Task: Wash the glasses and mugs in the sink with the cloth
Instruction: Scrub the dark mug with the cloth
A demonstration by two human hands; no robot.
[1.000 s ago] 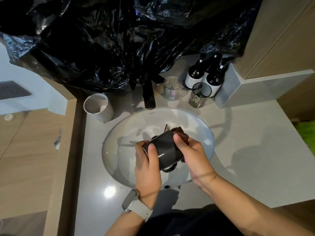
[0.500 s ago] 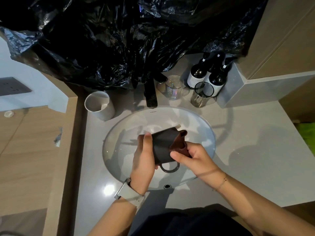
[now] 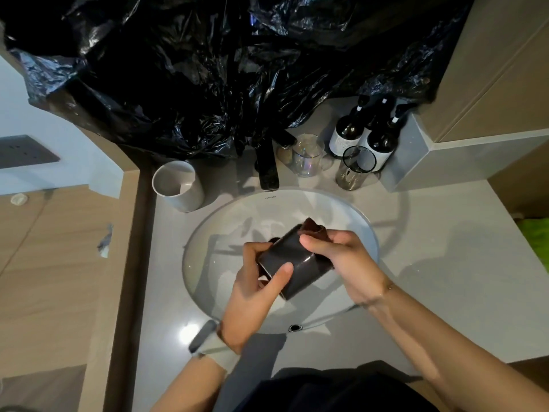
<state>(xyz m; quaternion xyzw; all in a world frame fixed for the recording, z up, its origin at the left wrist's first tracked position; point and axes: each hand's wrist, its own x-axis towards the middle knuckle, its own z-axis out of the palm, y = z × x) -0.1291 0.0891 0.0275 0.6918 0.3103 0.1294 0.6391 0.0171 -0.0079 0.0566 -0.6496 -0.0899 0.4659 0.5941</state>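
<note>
A white mug [image 3: 179, 185] waits on the desk [image 3: 445, 263]. The left hand [image 3: 255, 288] grips the black mug [image 3: 294, 263] over the sink [image 3: 225, 233], so the right hand [image 3: 346, 263] can pinch the brown cloth [image 3: 312, 226] and rub it.

grey counter [image 3: 445, 263] holds mug [image 3: 179, 185], glasses [image 3: 307, 154], bottles [image 3: 378, 141].

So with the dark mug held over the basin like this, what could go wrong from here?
1. The dark mug is glossy, perhaps wet; the left hand grips it only near one end, so it could slip into the sink.
2. The right hand works the brown cloth at the far end; hard twisting could loosen that grip.
3. The clear glass and smoky glass stand close behind; a swinging elbow might topple them.
</note>
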